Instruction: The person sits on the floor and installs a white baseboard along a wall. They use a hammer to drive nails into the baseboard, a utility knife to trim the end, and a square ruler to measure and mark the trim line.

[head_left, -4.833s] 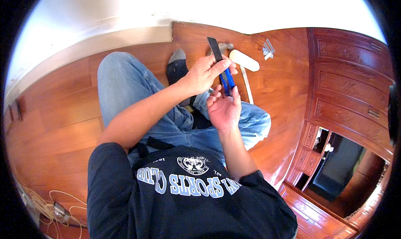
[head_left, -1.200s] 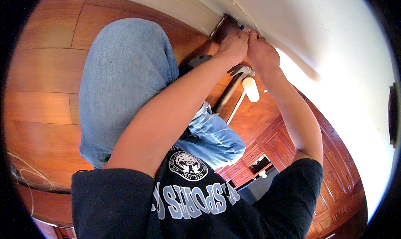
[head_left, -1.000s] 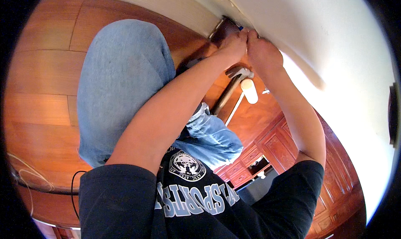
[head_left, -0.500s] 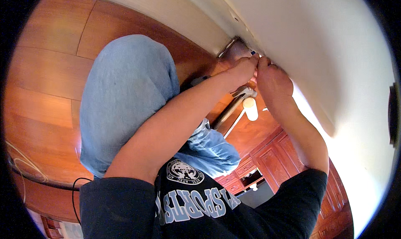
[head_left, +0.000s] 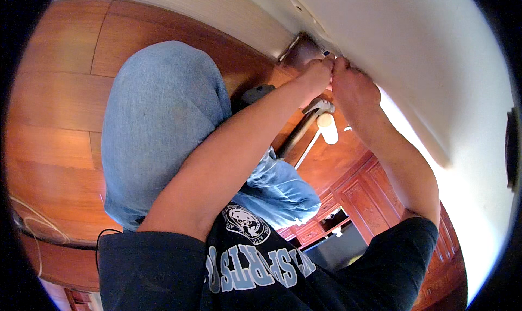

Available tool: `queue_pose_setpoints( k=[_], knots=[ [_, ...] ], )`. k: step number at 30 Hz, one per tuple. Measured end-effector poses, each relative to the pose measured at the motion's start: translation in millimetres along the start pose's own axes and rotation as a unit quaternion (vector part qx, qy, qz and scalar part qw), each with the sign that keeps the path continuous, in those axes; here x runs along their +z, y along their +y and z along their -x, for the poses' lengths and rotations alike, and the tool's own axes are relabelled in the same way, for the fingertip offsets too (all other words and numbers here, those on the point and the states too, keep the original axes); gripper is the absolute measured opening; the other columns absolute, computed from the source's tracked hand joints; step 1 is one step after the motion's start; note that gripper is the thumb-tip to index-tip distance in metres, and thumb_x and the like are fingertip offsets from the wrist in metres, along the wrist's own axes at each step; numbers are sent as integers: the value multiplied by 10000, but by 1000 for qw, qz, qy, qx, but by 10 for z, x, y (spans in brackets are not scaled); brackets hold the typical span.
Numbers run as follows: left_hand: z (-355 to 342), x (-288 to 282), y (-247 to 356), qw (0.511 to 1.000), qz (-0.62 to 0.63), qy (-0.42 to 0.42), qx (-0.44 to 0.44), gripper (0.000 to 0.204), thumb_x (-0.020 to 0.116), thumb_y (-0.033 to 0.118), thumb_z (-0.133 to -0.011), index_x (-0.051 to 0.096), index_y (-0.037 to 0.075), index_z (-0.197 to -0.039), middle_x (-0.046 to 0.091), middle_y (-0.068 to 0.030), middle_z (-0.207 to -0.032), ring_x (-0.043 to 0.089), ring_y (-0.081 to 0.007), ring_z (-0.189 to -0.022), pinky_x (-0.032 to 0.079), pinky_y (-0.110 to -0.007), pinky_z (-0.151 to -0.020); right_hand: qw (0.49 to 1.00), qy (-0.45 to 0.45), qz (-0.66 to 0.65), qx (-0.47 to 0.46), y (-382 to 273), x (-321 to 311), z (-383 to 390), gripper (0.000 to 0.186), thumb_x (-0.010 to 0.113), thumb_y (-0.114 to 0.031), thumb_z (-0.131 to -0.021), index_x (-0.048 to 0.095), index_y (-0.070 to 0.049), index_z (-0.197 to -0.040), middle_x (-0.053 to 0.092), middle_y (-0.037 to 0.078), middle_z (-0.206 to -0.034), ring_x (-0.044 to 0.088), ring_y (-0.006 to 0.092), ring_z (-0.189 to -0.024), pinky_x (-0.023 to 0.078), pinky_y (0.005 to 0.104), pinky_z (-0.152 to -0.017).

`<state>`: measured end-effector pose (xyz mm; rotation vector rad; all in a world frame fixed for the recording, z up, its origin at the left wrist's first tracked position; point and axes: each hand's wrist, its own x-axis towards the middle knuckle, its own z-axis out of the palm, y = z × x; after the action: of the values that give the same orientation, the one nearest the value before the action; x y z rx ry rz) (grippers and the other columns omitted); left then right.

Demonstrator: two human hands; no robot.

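Observation:
Both arms reach forward to the corner where the white wall (head_left: 413, 50) meets the skirting (head_left: 228, 23), beside a dark rectangular patch (head_left: 300, 53). My left hand (head_left: 316, 76) and my right hand (head_left: 352, 91) are pressed together there, fingers closed round a small dark-blue tool (head_left: 326, 53). Most of the tool is hidden by the fingers. Just below my hands a claw hammer (head_left: 298, 130) lies on the wooden floor (head_left: 54, 104), beside a white cylinder (head_left: 327, 129) and a thin light strip (head_left: 308, 148).
My bent knee (head_left: 163, 110) in jeans fills the middle left, with a dark-socked foot (head_left: 255, 96) beyond it. Carved wooden cabinetry (head_left: 359, 197) stands at the lower right. Cables (head_left: 41, 221) lie along the lower left edge.
About five seconds ago both hands held the blue tool over my lap; they have moved forward to the wall corner. In the last second they stay there, the whole view shifting slightly.

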<state>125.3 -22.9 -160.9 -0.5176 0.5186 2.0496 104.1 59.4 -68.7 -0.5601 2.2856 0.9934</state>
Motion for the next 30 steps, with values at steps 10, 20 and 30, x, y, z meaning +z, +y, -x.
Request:
queue_pose_setpoints(
  k=[10, 20, 30],
  knots=[
    [9, -85, 43, 998, -28, 10, -58, 345, 346, 357, -1100, 632, 177, -1167, 690, -18, -1155, 635, -165, -1020, 494, -405, -950, 993, -91, -74, 20, -31, -131, -69, 211, 534, -179, -1010, 611, -19, -1123, 755, 211, -1018, 764, 354, -936, 637, 478, -762],
    [3, -148, 90, 993, -63, -43, -85, 356, 353, 425, -1082, 599, 192, -1191, 646, 7, -1179, 595, -185, -1092, 450, -441, -955, 988, -118, -81, 57, -96, -156, -12, 235, 540, -162, -1007, 533, 2, -1176, 753, 221, -953, 770, 344, -858, 637, 450, -709],
    [-77, -111, 6, 995, -65, -31, -69, 510, 358, 532, -1084, 572, 93, -1231, 643, -86, -1220, 602, -251, -1128, 442, -442, -1019, 985, -97, -106, 99, -19, -106, 80, 267, 535, -224, -1019, 556, -58, -1226, 736, 192, -1088, 746, 352, -992, 624, 473, -812]
  ],
)
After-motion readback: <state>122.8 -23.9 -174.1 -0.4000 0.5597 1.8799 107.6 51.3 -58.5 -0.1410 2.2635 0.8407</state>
